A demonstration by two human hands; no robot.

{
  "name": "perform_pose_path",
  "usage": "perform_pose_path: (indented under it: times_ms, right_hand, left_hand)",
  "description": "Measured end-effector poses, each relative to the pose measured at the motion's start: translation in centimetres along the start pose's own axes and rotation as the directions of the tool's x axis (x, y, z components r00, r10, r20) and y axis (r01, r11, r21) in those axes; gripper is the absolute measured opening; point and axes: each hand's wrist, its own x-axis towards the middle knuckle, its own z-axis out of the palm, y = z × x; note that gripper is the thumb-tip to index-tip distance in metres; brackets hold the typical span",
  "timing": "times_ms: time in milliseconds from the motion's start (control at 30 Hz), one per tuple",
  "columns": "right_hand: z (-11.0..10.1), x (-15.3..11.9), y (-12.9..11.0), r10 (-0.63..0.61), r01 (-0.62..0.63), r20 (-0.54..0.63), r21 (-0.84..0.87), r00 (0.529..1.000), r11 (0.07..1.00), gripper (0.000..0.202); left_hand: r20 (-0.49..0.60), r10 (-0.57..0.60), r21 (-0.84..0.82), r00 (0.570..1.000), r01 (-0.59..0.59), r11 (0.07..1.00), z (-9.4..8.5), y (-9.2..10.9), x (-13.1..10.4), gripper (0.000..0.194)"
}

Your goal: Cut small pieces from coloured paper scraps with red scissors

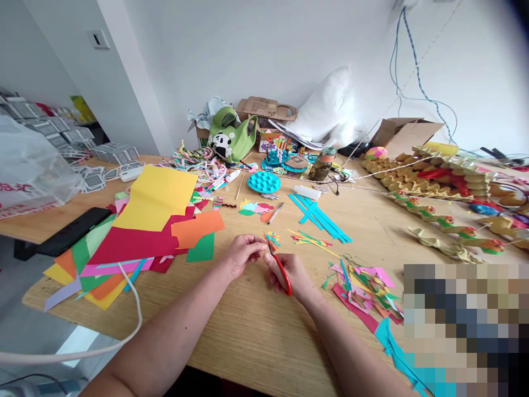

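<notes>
My right hand (pixel 292 271) grips red-handled scissors (pixel 282 270), their blades pointing away from me, toward the left hand's fingertips. Thumb and fingers of my left hand (pixel 246 256) are pinched together beside the blades; whatever they hold is too small to make out. Just beyond both hands lies a little heap of tiny orange, yellow and blue paper snippets (pixel 273 239). Thin coloured paper strips (pixel 309 239) rest to the right of it, with wider blue strips (pixel 318 215) behind. A pen (pixel 275 213) and coloured paper cutouts (pixel 256 208) lie farther back.
Stacked coloured paper (pixel 161 198) covers the left side, near a black phone-like slab (pixel 76 231) and a white cable (pixel 138 309). Paper scraps (pixel 367 289) spread at right, below egg cartons (pixel 438 176). A blue round palette (pixel 263 182), jar (pixel 322 164) and green panda bag (pixel 233 135) stand behind.
</notes>
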Motion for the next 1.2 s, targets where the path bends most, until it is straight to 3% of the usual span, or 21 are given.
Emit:
perform_pose_path:
  times_ms: [700, 1200]
  right_hand:
    - [0.09, 0.05, 0.11, -0.011, 0.011, 0.004, -0.013, 1.000, 1.000, 0.054]
    - [-0.34, -0.20, -0.36, 0.041, -0.046, 0.116, 0.037, 0.992, 0.998, 0.057]
  left_hand:
    - [-0.019, -0.050, 0.002, 0.999, 0.050, 0.999, -0.21, -0.15, 0.16, 0.025]
    - [-0.042, 0.044, 0.139, 0.998, -0.038, 0.990, -0.74, 0.06, 0.24, 0.021]
